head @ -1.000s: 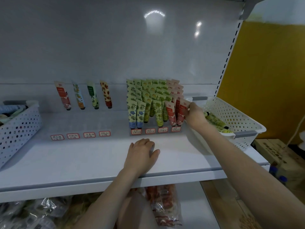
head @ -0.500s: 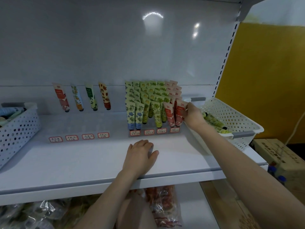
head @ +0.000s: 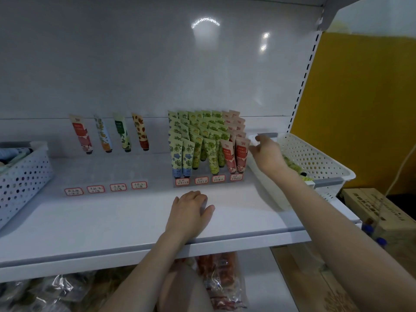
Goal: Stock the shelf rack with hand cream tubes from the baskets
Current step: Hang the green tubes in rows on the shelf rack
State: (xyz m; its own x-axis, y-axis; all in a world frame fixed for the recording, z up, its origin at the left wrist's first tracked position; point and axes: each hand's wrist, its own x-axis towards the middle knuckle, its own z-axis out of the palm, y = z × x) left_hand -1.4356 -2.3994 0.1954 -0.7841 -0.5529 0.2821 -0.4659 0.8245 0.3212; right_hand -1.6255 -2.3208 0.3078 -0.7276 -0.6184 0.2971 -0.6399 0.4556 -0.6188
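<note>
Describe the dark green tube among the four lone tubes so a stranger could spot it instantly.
On the white shelf, left of the packed block of tubes, four single tubes lean in a row. The third tube from the left is it: the only one with a dark green panel.

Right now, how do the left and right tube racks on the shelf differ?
The left rack holds only four tubes, one at the back of each lane; the right rack is packed front to back. The left rack's tubes each differ in pattern; the right rack's are grouped by pattern. Both have four red-bordered labels in front.
</note>
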